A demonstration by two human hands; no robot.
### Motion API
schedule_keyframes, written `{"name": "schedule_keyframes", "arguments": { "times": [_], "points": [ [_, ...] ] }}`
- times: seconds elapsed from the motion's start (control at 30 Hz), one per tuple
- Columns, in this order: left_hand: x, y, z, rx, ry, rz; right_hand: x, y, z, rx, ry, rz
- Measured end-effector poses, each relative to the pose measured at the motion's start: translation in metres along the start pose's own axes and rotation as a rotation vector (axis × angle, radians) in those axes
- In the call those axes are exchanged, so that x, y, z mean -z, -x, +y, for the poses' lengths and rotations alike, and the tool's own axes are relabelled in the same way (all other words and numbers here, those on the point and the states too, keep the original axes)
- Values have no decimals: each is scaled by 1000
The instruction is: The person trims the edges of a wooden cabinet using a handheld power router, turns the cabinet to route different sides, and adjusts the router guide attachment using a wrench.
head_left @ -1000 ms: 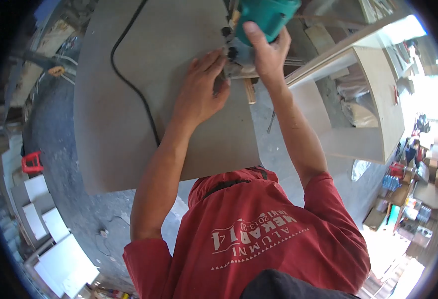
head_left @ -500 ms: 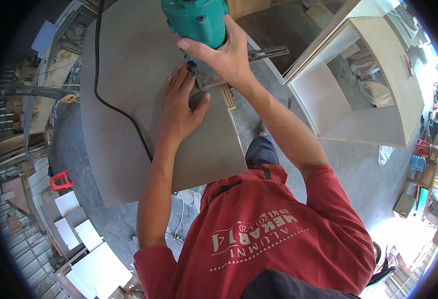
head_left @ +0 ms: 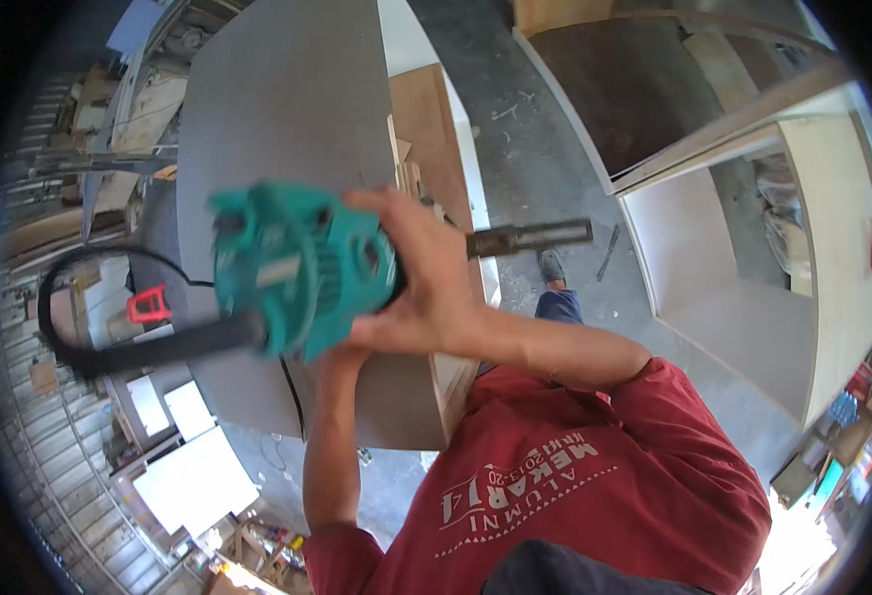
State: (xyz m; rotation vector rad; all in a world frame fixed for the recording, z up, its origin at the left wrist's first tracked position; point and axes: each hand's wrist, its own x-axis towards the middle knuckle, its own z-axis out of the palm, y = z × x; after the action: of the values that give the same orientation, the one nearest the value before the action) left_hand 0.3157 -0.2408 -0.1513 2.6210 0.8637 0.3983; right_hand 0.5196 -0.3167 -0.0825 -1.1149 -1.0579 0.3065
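A teal power router [head_left: 297, 268] is lifted and tipped over above the panel, its top end toward the left. My right hand [head_left: 436, 283] is wrapped round its body near the base. A slotted metal guide bar [head_left: 540, 238] sticks out to the right past that hand. My left hand [head_left: 345, 359] is mostly behind the router; only the part by the wrist shows, and its fingers are hidden. Beneath lies a large grey-brown panel [head_left: 287, 109]. The router's black cord [head_left: 44, 307] loops out to the left.
Open cabinet carcasses [head_left: 713, 248] stand to the right on the grey concrete floor [head_left: 510, 129]. A brown board [head_left: 426, 119] sits beyond the panel's right edge. White sheets [head_left: 198, 486] and a red stool [head_left: 148, 304] are at the lower left.
The router has come up off the panel's right edge, moved left and nearer to me, and tipped over in my right hand. My left hand has drawn back from lying flat on the panel.
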Motion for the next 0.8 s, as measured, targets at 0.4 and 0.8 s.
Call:
{"name": "schedule_keyframes", "arguments": {
  "times": [0.4,0.8],
  "points": [
    [33,-45,77,279,-269,-65,11,-7,10,116,-232,-187],
    [27,-46,71,334,-144,-1,30,-11,17,103,-366,-403]
  ]
}}
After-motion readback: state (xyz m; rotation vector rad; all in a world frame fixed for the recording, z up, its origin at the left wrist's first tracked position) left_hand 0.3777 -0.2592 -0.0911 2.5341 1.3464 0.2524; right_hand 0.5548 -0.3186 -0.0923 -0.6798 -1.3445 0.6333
